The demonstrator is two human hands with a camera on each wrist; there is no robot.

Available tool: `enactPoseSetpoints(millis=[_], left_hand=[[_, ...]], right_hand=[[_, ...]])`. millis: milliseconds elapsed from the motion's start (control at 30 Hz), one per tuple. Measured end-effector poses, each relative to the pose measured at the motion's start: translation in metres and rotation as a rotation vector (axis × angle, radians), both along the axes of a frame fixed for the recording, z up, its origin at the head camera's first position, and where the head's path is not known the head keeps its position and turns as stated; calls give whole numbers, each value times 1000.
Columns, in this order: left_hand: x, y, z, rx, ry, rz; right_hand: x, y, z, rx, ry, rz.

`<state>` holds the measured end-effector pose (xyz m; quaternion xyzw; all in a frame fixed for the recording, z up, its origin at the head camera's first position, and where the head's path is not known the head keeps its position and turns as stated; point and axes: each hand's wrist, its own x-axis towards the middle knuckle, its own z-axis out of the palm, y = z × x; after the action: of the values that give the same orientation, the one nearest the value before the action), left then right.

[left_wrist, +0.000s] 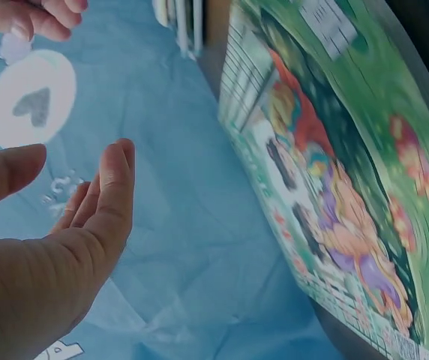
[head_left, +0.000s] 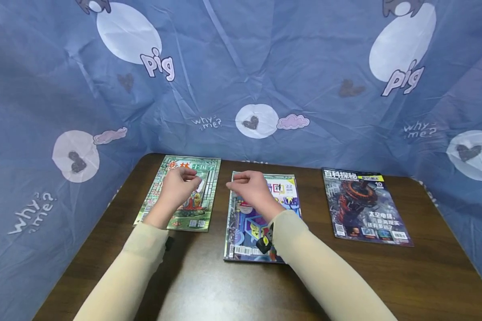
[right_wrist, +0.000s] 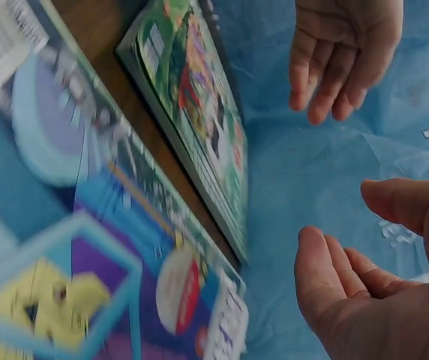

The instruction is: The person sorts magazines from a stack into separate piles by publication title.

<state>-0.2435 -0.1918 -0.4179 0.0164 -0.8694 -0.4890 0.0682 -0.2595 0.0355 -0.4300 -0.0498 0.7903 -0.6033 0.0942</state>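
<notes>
My left hand (head_left: 173,192) hovers over a green illustrated magazine (head_left: 212,189) on the left of the table, hiding part of its cover. In the left wrist view, thumb and fingers (left_wrist: 111,191) stand apart with nothing between them. Over a blue-and-purple magazine (head_left: 241,238) in the middle hovers my right hand (head_left: 254,191), covering its upper left part. The right wrist view shows that hand's thumb (right_wrist: 402,201) separated from its relaxed fingers, holding nothing. The two hands face each other across a gap. Seen from the side, the green magazine (right_wrist: 192,90) looks thick, with several layered edges.
A dark magazine (head_left: 359,207) with a red machine on its cover lies at the right of the brown wooden table (head_left: 209,285). Blue printed cloth (head_left: 225,80) hangs behind the table and along its sides. A small black device (head_left: 264,244) sits at the right wrist.
</notes>
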Motion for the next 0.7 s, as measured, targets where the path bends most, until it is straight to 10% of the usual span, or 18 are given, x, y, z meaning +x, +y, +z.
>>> enactPoseSetpoints(millis=[700], left_hand=[[26, 37, -5, 84, 17, -3]], right_hand=[[28, 106, 2, 129, 110, -238]])
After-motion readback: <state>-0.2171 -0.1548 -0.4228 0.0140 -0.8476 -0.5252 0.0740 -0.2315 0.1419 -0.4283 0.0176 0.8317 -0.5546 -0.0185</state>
